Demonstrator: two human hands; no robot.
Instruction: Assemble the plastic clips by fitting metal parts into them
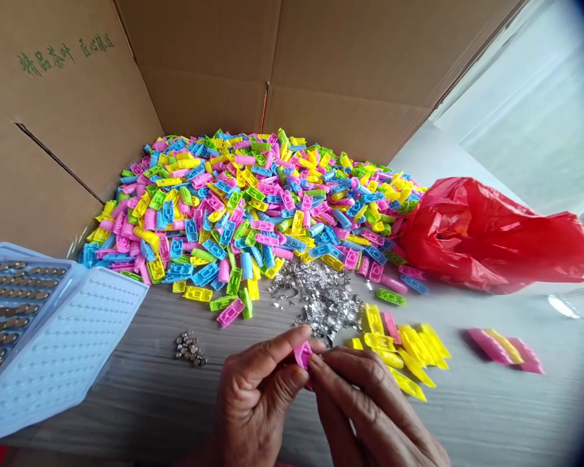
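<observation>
A small pink plastic casing [302, 355] is pinched between the thumb and forefinger of my left hand [255, 395]. From the other side, the fingertips of my right hand [370, 402] grip the same casing, partly covering it. Just beyond my fingers lies a heap of small shiny metal pieces [328, 298]. Several yellow casings [413, 347] are spread beside my right hand. To the left of my hands sits a little cluster of round button cells [189, 348].
A large pile of pink, blue, yellow and green casings [238, 207] rests against cardboard walls [204, 58]. Pale blue trays [92, 331], one with rows of button cells [10, 292], stand at left. At right are a red plastic bag [491, 240] and a pink-and-yellow group of pieces [505, 349].
</observation>
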